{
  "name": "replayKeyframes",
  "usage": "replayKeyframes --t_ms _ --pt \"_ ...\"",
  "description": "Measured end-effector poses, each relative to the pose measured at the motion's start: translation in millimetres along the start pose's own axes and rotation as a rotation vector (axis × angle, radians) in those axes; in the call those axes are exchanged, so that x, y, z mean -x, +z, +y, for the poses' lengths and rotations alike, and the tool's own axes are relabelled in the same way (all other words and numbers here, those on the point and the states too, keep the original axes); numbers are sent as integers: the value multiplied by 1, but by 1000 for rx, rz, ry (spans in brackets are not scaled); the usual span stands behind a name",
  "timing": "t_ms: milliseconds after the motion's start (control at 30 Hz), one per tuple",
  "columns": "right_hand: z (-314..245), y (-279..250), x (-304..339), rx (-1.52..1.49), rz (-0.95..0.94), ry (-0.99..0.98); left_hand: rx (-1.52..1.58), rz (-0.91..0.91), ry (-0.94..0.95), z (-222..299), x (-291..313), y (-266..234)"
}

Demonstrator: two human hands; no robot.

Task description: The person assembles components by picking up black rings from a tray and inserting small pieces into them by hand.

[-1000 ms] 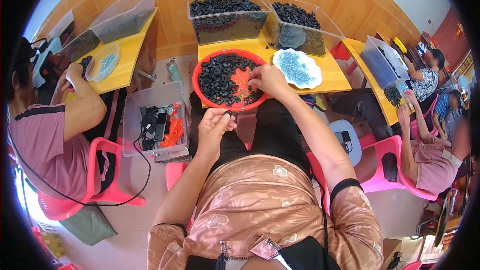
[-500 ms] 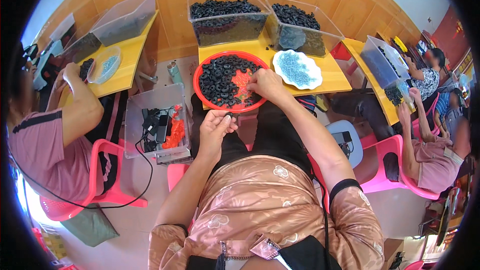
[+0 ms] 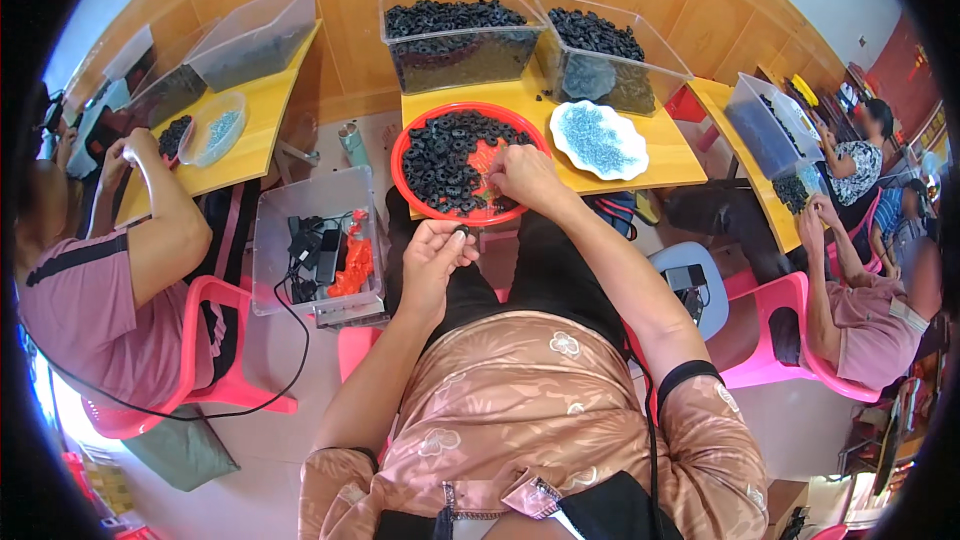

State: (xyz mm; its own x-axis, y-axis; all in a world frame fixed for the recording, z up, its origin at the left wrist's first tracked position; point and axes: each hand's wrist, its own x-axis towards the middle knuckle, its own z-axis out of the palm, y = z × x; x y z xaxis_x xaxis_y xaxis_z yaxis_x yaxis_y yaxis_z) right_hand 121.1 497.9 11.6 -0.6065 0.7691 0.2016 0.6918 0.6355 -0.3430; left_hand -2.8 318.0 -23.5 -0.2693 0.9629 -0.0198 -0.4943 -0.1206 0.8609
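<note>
My left hand (image 3: 438,252) is closed in a pinch just below the near rim of a red basin (image 3: 397,168). Between its thumb and finger sits a small black ring-shaped part (image 3: 463,229). Black ring-shaped parts (image 3: 440,160) fill the left and far side of the basin; its red bottom shows at the right. There my right hand (image 3: 528,176) reaches over the rim with curled fingers, and whatever they grip is hidden. A white scalloped plate (image 3: 640,166) to its right holds many tiny pale blue-grey pieces (image 3: 598,138).
Two clear bins (image 3: 460,55) (image 3: 650,80) of black parts stand at the back of the yellow table (image 3: 660,175). Left of my legs, a clear box (image 3: 270,275) holds cables and a red bag. People sit working at tables (image 3: 255,135) (image 3: 780,225) on both sides.
My right hand has stayed at the basin, its fingers shifting slightly. My left hand keeps its pinch on the black part. The whole view has moved a few pixels.
</note>
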Motion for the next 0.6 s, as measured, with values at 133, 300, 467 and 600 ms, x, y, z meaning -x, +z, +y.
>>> replayKeyframes --t_ms 133,300,467,600 --pt "4 7 -3 34 13 -26 2 -41 9 0 -1 0" --pt "8 10 -5 21 56 -49 51 -57 -4 0 -2 -3" --pt "30 -2 -8 -12 157 5 176 -116 -14 -1 -3 -6" --pt "45 -19 -17 23 169 95 173 -129 -19 -2 -3 -6"
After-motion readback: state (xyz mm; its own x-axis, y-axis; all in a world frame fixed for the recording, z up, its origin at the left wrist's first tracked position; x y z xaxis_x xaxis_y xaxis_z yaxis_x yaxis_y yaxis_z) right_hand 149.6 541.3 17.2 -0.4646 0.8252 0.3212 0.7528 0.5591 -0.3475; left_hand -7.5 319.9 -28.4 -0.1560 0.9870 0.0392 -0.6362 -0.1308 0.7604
